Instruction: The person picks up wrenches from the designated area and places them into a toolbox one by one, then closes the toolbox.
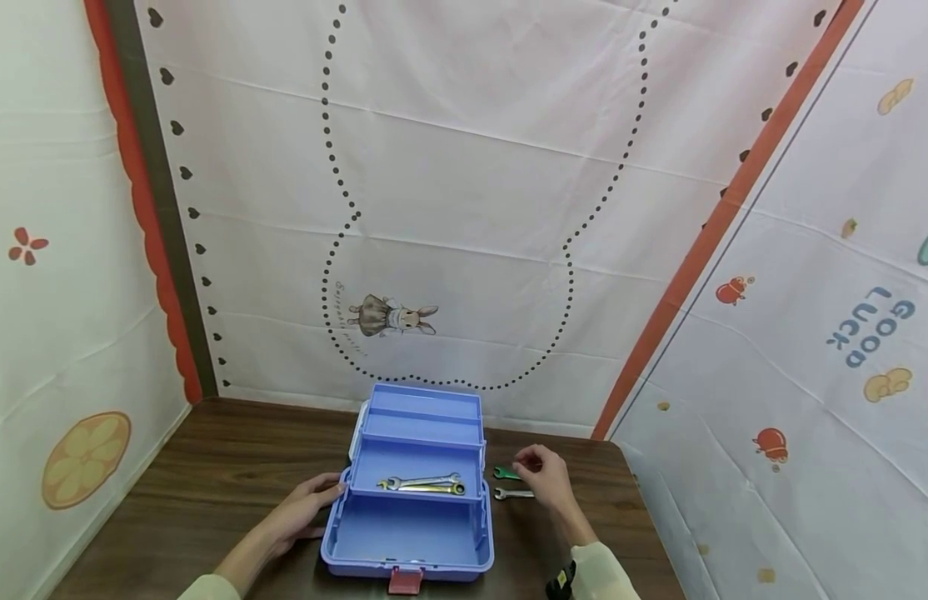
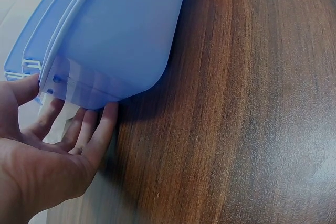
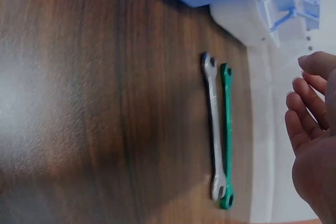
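A blue toolbox stands on the table with its lid raised. My left hand touches its left side; in the left wrist view, the fingertips rest against the lower wall and the thumb is at the rim. Inside the raised tray lie a silver wrench and a gold-coloured wrench. To the right of the box, a green wrench lies beside another silver wrench. My right hand hovers over these two, fingers loosely bent and holding nothing.
The brown wooden table meets a printed cloth backdrop at the back, with more cloth at both sides. A red latch hangs at the box's front.
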`<state>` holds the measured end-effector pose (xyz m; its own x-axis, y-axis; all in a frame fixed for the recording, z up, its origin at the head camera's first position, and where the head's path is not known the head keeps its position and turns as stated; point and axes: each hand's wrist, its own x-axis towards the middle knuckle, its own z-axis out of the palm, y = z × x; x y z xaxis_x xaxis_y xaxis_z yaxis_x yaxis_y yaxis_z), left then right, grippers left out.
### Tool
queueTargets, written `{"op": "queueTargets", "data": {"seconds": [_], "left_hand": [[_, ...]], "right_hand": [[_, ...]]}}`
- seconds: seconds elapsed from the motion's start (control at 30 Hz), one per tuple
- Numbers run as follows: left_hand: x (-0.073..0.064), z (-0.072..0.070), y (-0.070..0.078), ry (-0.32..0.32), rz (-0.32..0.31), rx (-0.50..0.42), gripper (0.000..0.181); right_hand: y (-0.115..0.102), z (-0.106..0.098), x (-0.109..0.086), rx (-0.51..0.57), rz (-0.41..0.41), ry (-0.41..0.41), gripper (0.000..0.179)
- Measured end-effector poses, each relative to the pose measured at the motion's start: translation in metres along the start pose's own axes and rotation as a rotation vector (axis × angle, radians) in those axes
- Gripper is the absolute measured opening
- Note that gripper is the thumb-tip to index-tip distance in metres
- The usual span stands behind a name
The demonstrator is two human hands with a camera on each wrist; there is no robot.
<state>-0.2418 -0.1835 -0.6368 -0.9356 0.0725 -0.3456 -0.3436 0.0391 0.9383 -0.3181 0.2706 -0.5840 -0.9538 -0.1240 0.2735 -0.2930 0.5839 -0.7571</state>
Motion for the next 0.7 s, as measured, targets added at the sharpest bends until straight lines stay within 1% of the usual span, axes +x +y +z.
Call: {"op": "queueTargets", "data": {"seconds": [0.23,0.53,0.7], "left_hand": [[0.0,0.0,-0.003,0.005,0.002,0.0,0.068],[0.001,0.0,-0.004,0.006,0.008,0.004,0.066],[0.0,0.0,-0.004,0.009,0.008,0.001,0.064]], "right_hand": [[0.02,0.002,-0.005,-0.062,0.022,0.01,0.01],[0.04,0.003,-0.014,-0.062,0.056,0.022,0.011],[0.048,0.006,-0.016,-0.069,0.099,-0.003,0.012]]}}
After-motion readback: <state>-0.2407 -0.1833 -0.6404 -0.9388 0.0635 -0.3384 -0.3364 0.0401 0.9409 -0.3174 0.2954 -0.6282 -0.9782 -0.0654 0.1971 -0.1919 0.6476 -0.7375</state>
